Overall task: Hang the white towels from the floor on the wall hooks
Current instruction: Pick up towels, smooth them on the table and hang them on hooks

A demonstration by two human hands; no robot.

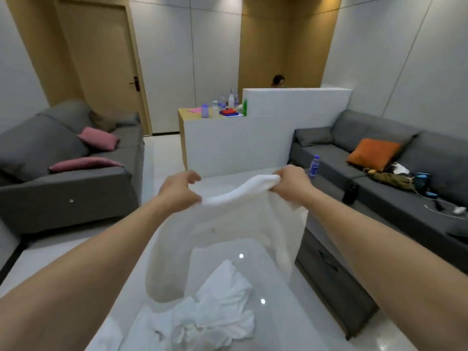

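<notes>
I hold a white towel (pixel 222 239) up in front of me by its top edge. My left hand (pixel 178 192) pinches the left end of that edge, and my right hand (pixel 291 181) grips the bunched right end. The towel hangs down between my forearms, above the floor. More white towels (pixel 210 317) lie crumpled in a heap on the glossy white floor just below it. No wall hooks show in this view.
A grey sofa (pixel 63 173) with pink cushions stands at the left. Another grey sofa (pixel 395 178) with an orange cushion and clutter runs along the right. A white partition (pixel 253 143) with bottles on a counter is ahead; a person's head shows behind it. A wooden door (pixel 101 64) is at back left.
</notes>
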